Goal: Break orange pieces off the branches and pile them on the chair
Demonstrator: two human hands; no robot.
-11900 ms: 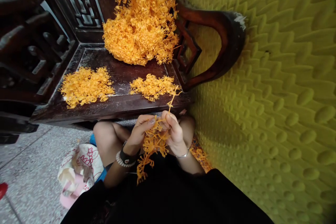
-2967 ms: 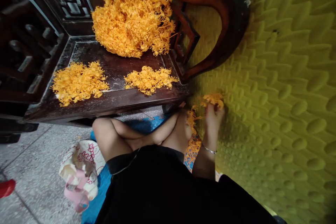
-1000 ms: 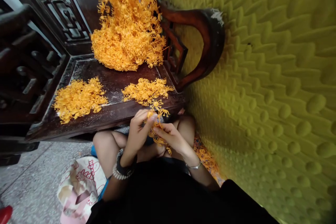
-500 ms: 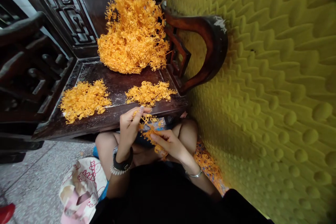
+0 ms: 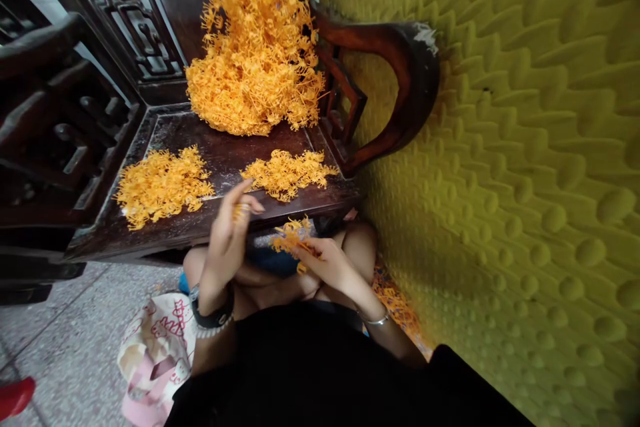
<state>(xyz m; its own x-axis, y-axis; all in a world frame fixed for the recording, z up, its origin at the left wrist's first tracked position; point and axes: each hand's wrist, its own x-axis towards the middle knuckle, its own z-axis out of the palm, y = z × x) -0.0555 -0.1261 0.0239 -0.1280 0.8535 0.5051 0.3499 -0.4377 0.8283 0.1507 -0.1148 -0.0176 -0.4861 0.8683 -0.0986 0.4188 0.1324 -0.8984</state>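
My right hand (image 5: 325, 260) grips a loose bunch of orange spidery plastic flower pieces (image 5: 293, 235) above my lap, thumb pressed over them. My left hand (image 5: 229, 233) is raised at the front edge of the seat, a little blurred. Its fingers are partly curled around a small orange piece (image 5: 241, 209), mostly hidden. Just beyond that hand lies a small heap of the same orange pieces (image 5: 290, 173). A second flat heap (image 5: 163, 185) is to its left. Behind them rises a tall, bushy pile of the pieces (image 5: 255, 73).
The heaps rest on a dark wooden chair seat (image 5: 225, 147) with a curved armrest (image 5: 400, 73). A yellow-green embossed wall (image 5: 500, 180) closes off the right. Orange strands (image 5: 400, 307) lie beside my leg. A cloth bag (image 5: 155, 360) sits on the speckled floor (image 5: 75, 340).
My left hand has moved left and slightly up, away from the bunch, its fingers loosening from a pinch. My right hand has stayed nearly in place with its bunch.
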